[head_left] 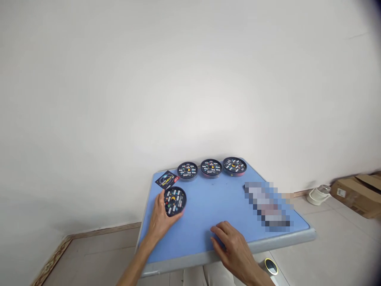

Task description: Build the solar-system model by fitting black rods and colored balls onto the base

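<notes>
Your left hand [160, 216] grips a round case [175, 200] by its rim, near left on the desk [202, 206]; your right hand [230, 248] lies open. The case looks light and stiff: hold it by the edge.

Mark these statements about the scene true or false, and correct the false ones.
1. The left hand grips a round black tin. True.
2. The right hand holds a tin as well. False: it holds nothing and rests on the blue tabletop near the front edge.
3. Three more round tins stand in a row along the far edge of the table. True.
4. The square black card lies at the right end of that row. False: it lies at the left end, beside the leftmost tin.
5. A cardboard box sits on the floor to the right of the table. True.
</notes>
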The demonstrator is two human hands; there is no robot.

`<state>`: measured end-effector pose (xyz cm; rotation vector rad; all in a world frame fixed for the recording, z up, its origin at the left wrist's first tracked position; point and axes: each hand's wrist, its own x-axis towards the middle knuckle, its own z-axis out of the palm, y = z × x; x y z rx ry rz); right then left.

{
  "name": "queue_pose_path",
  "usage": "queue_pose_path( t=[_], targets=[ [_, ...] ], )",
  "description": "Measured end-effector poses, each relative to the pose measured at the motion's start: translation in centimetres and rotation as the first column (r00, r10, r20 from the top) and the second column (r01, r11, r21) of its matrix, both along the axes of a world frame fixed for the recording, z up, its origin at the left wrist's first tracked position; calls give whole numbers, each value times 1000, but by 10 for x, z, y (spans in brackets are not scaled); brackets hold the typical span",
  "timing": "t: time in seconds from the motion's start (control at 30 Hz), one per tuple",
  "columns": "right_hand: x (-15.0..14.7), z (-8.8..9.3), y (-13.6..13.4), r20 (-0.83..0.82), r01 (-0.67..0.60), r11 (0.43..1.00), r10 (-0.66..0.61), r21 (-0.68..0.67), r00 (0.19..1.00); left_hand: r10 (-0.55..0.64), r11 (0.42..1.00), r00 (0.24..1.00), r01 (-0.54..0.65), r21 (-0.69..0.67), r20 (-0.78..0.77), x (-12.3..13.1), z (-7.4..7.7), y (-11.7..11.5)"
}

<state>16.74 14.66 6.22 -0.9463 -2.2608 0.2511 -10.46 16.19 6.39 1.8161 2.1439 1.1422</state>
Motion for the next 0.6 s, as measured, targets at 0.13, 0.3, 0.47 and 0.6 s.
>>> queue_pose_path(
  t=[0.13, 0.3, 0.47, 0.6],
  targets=[
    [-3, 14, 3, -33, -58, 995, 56, -83, 998, -169, 981, 973, 182, -73, 158, 41, -3, -45],
    [-1, 33, 16, 3, -51, 990, 52, -130, 999, -274, 943, 937, 306, -130, 215, 74, 2, -64],
    [-18, 46, 28, 283, -98, 974, 155, -204, 947, -142, 985, 967, 160, -72, 213, 87, -1, -72],
    [-39, 57, 39, 451, -154, 939, 286, -308, 845, -101, 988, 954, 130, -86, 282, 92, -8, -76]
  ],
)
